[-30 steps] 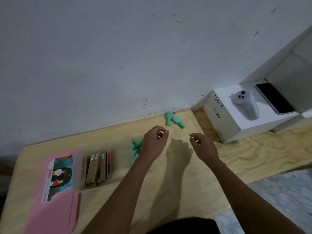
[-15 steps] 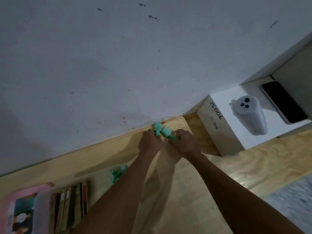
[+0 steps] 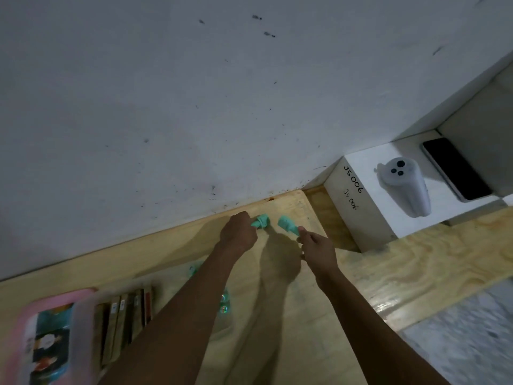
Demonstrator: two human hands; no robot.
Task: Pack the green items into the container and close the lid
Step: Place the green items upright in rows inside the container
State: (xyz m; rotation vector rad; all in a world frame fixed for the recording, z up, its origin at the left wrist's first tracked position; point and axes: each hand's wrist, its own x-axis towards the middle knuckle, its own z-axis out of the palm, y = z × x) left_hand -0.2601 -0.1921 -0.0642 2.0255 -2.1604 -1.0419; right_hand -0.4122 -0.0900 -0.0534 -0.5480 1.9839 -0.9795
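Two small mint-green items sit near the wall at the far edge of the wooden table [image 3: 388,279]. My left hand [image 3: 238,232] grips the left green item [image 3: 261,221], and my right hand [image 3: 316,245] pinches the right green item [image 3: 288,225]; they are a little apart. A clear plastic container [image 3: 91,309] lies at the lower left, holding several brown sticks [image 3: 125,318]. More green items [image 3: 223,304] show faintly in it beside my left forearm, mostly hidden.
A pink lid [image 3: 41,337] with a picture card lies at the far left. A white box [image 3: 369,198] at the right carries a white controller [image 3: 405,187] and a black phone [image 3: 455,168]. The white wall [image 3: 194,107] runs right behind the table.
Both hands reached forward to the two green items by the wall and closed on them; the two items now sit slightly apart. The view tilted up and forward.
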